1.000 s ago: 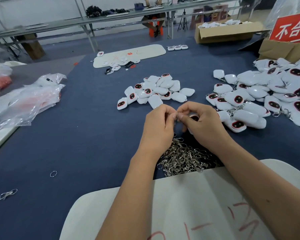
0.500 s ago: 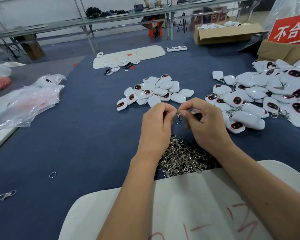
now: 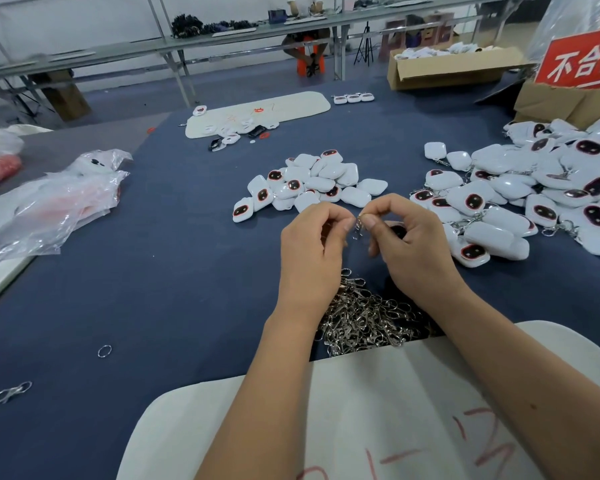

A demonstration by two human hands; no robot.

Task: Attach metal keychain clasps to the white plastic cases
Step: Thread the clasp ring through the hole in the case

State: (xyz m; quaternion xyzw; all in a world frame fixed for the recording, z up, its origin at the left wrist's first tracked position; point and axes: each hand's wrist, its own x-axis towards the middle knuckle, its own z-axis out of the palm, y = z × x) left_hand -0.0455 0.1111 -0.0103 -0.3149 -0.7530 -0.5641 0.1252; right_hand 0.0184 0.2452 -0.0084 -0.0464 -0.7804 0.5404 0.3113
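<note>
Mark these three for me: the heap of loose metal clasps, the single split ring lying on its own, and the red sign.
heap of loose metal clasps (image 3: 364, 317), head view, middle of the heap.
split ring (image 3: 104, 350), head view, on its wire rim.
red sign (image 3: 582, 62), head view, red face beside the white characters.

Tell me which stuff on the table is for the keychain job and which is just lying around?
For the job:
left hand and right hand, pinching a small clasp
pile of metal clasps
middle pile of white cases
pile of cases with clasps on

Just lying about:
plastic bags
loose ring
red sign
cardboard box
</note>
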